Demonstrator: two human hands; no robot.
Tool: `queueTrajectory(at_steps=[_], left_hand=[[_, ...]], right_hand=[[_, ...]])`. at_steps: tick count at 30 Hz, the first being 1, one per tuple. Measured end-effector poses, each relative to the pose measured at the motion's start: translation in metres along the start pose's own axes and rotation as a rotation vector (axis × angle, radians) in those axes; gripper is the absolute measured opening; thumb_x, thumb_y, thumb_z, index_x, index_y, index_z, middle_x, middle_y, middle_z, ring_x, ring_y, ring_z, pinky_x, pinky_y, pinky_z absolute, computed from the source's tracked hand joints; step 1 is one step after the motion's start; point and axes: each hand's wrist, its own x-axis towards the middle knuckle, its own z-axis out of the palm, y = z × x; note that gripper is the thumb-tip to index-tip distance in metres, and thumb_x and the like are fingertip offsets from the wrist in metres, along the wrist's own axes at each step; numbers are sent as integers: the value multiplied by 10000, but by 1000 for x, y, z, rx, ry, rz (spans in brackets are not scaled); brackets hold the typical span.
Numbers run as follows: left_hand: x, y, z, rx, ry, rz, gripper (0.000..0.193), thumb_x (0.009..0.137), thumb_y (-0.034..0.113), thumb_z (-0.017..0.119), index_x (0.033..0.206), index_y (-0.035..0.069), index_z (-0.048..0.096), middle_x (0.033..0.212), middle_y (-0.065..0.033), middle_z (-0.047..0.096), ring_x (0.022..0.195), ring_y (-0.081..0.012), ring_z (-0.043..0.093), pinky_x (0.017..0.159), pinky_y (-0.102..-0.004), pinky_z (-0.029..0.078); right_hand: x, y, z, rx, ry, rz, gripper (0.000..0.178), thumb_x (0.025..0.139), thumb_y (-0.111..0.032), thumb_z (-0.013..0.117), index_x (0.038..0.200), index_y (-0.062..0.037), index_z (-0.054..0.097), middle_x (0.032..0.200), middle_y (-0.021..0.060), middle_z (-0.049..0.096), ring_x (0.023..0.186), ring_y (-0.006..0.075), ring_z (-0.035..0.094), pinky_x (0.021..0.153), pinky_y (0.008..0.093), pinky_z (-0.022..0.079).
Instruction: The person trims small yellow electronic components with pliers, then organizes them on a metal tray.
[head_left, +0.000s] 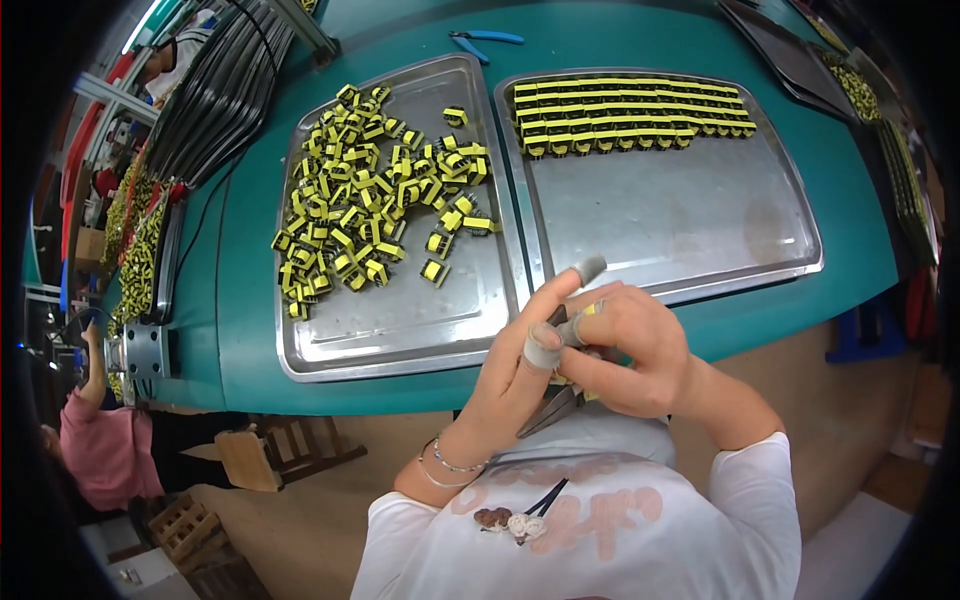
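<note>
In front of my chest, my left hand point(510, 370) and my right hand point(640, 355) meet just off the trays' near edge. Grey covers wrap several fingertips. My left index finger points up and away, while its thumb presses in against my right fingertips. Between them shows a bit of a small yellow-and-black transformer point(597, 308), mostly hidden by the fingers. My right hand is curled closed. From under it a grey pointed tool point(552, 411) sticks out toward my left wrist; its handle is hidden, and I cannot tell its exact kind.
The left metal tray point(420, 335) bears a loose heap of transformers point(350, 190). Tidy rows of transformers point(620, 115) line the far part of the right metal tray point(680, 220). Blue-handled cutters point(488, 42) lie beyond on the green table point(600, 45). Stacked black trays point(215, 95) stand left; a co-worker point(110, 440) is farther left.
</note>
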Motion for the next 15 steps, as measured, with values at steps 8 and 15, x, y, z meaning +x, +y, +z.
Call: queueTrajectory(at_steps=[8, 15], left_hand=[[0, 16, -12, 917, 515, 84, 376, 944, 243, 513, 1238, 9, 530, 1176, -150, 592, 772, -233, 613, 660, -366, 484], [-9, 25, -49, 1584, 747, 38, 360, 758, -3, 622, 1106, 88, 599, 1015, -95, 597, 809, -311, 614, 682, -389, 489]], right_hand=[[2, -4, -32, -86, -30, 142, 339, 582, 28, 681, 910, -55, 675, 819, 54, 559, 682, 215, 549, 541, 311, 427], [12, 80, -103, -341, 64, 519, 305, 706, 98, 580, 1000, 19, 573, 909, 99, 584, 795, 223, 593, 733, 293, 466]])
